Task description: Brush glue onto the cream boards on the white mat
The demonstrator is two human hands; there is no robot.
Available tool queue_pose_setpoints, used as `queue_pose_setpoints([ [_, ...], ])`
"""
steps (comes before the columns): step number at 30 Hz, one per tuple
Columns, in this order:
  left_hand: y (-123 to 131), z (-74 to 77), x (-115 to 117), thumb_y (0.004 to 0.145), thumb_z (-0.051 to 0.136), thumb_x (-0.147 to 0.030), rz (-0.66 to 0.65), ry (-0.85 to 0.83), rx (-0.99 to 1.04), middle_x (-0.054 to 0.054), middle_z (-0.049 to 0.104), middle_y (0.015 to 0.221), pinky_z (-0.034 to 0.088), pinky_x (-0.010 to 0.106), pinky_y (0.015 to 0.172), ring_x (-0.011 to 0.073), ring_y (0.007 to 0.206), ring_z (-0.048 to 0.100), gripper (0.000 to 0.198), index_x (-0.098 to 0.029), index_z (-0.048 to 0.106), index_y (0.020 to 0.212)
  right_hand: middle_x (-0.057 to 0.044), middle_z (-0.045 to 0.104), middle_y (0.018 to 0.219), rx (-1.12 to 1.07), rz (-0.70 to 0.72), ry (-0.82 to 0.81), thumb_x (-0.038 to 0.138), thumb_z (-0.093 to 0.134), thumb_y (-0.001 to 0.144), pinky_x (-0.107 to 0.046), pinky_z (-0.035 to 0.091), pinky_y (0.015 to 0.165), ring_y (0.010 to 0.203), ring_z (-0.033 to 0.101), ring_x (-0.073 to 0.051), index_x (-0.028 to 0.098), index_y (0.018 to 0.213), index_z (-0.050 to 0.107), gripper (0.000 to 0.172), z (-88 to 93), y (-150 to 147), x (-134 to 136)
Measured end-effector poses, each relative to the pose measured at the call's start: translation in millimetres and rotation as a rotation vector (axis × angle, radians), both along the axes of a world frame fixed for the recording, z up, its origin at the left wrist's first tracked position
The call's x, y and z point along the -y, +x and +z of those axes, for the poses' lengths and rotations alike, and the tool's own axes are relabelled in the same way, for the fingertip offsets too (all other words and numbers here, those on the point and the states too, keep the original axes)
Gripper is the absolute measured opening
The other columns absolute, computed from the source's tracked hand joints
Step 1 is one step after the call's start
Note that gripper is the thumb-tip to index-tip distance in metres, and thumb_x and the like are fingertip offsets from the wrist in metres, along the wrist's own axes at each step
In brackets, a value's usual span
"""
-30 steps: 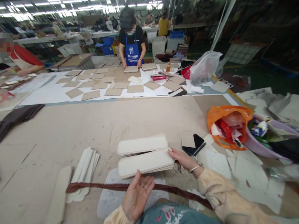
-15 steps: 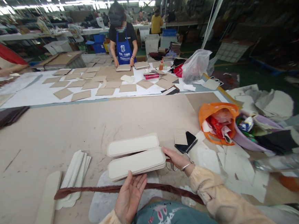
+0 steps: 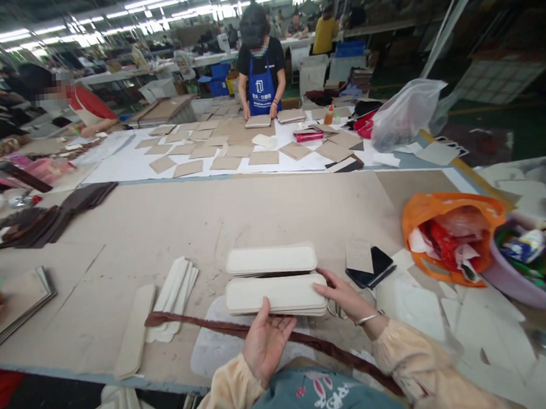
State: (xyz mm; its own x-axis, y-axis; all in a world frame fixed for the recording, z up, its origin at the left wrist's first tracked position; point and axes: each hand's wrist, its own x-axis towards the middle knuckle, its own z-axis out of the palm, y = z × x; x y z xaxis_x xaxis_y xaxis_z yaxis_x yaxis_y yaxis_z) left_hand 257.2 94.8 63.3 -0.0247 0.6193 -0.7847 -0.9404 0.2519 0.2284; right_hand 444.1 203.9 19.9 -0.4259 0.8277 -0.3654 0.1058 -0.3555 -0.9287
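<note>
A stack of cream-white, long, round-cornered panels [image 3: 275,294] lies crosswise in front of me. My right hand [image 3: 344,296] grips its right end, thumb over the top panel and the other fingers around the far side. My left hand [image 3: 269,343] is palm up at the near edge, thumb tip against the stack and fingers stretched out below it. Just beyond lies a second stack of similar panels [image 3: 270,259]. A brown fabric strip [image 3: 207,324] runs under my left wrist. Partly hidden beside my right hand are metal scissor-like handles [image 3: 337,310].
Fanned white strips [image 3: 178,294] and a long cream panel [image 3: 136,329] lie left. On the right are a dark phone-like object [image 3: 377,269], an orange bag [image 3: 411,225], a purple basin [image 3: 519,273] and paper scraps [image 3: 491,338]. A co-worker [image 3: 261,73] stands across the table.
The view has turned left, so more of the left side shows. The near stack has become more level, and my right thumb has moved onto its top. My left thumb now touches its near edge.
</note>
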Motion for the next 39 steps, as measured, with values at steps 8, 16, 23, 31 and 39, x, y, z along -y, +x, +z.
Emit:
queue_pose_setpoints([
  [8, 6, -6.0, 1, 0.084, 0.063, -0.031, 0.037, -0.014, 0.01, 0.011, 0.066, 0.105, 0.053, 0.04, 0.087, 0.0243, 0.098, 0.064, 0.033, -0.014, 0.056, 0.112, -0.012, 0.058, 0.129, 0.074, -0.008, -0.021, 0.05, 0.078, 0.06, -0.046, 0.036, 0.106, 0.121, 0.052, -0.03, 0.016, 0.131, 0.05, 0.083, 5.5, -1, 3],
  [16, 11, -3.1, 3, 0.086, 0.06, -0.029, 0.064, -0.021, -0.007, 0.008, 0.068, 0.099, 0.054, 0.038, 0.082, 0.0221, 0.091, 0.066, 0.027, -0.016, 0.058, 0.109, -0.011, 0.057, 0.129, 0.105, -0.013, 0.036, 0.049, 0.077, 0.06, -0.045, 0.038, 0.104, 0.118, 0.053, -0.029, 0.019, 0.141, 0.036, 0.096, 21.4, -6, 19],
  [23, 9, 0.5, 10, 0.085, 0.059, -0.038, -0.005, -0.039, -0.01, 0.006, 0.068, 0.103, 0.052, 0.034, 0.083, 0.0209, 0.092, 0.065, 0.033, -0.017, 0.058, 0.11, -0.017, 0.047, 0.136, 0.254, 0.029, 0.105, 0.051, 0.076, 0.057, -0.046, 0.033, 0.106, 0.121, 0.048, -0.032, 0.01, 0.143, 0.034, 0.104, 28.3, -6, 33],
  [31, 8, 6.6, 19, 0.085, 0.056, -0.044, -0.024, -0.031, -0.027, 0.008, 0.063, 0.123, 0.047, 0.042, 0.095, 0.0263, 0.109, 0.061, 0.05, -0.02, 0.051, 0.129, -0.015, 0.051, 0.135, 0.178, 0.224, 0.083, 0.046, 0.073, 0.061, -0.046, 0.031, 0.107, 0.122, 0.048, -0.031, 0.011, 0.145, 0.031, 0.1, 41.5, -6, 38],
  [39, 10, 7.3, 26, 0.088, 0.054, -0.037, 0.132, 0.19, 0.042, 0.009, 0.067, 0.118, 0.043, 0.045, 0.102, 0.0272, 0.115, 0.058, 0.058, -0.019, 0.037, 0.141, -0.016, 0.045, 0.138, 0.233, 0.324, 0.132, 0.036, 0.072, 0.06, -0.045, 0.027, 0.11, 0.127, 0.042, -0.031, 0.01, 0.146, 0.029, 0.099, 50.2, -13, 45],
])
